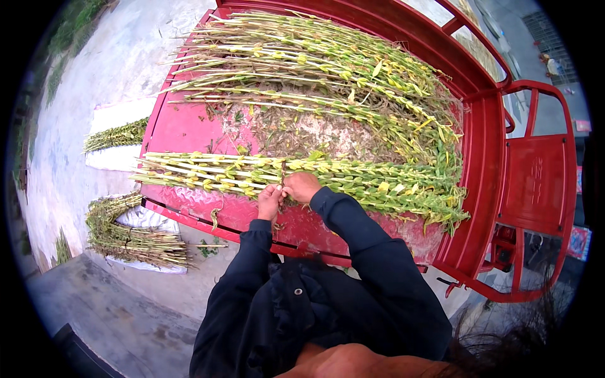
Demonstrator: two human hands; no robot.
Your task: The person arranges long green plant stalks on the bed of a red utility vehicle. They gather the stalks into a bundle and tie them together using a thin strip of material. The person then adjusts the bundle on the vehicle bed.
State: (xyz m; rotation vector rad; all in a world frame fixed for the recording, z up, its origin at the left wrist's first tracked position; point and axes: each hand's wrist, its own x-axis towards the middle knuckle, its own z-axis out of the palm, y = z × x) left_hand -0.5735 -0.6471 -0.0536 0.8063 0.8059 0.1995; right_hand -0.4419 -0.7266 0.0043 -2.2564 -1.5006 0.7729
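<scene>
A long bundle of green and yellow plant stalks [353, 176] lies across the near part of a red metal cart bed [183, 129]. My left hand [270, 200] and my right hand [302, 186] are side by side at the middle of this bundle, fingers closed on a thin tie or stalk that wraps it. Both arms wear dark sleeves. What exactly the fingertips pinch is too small to tell. Farther back on the bed lie more stalks [315, 63] in a large loose pile.
The cart's red side rail [485, 94] and a red seat [535, 183] stand to the right. On the concrete ground to the left lie two tied stalk bundles [129, 236] [116, 135] on white sacks. Dry plant litter covers the bed's middle.
</scene>
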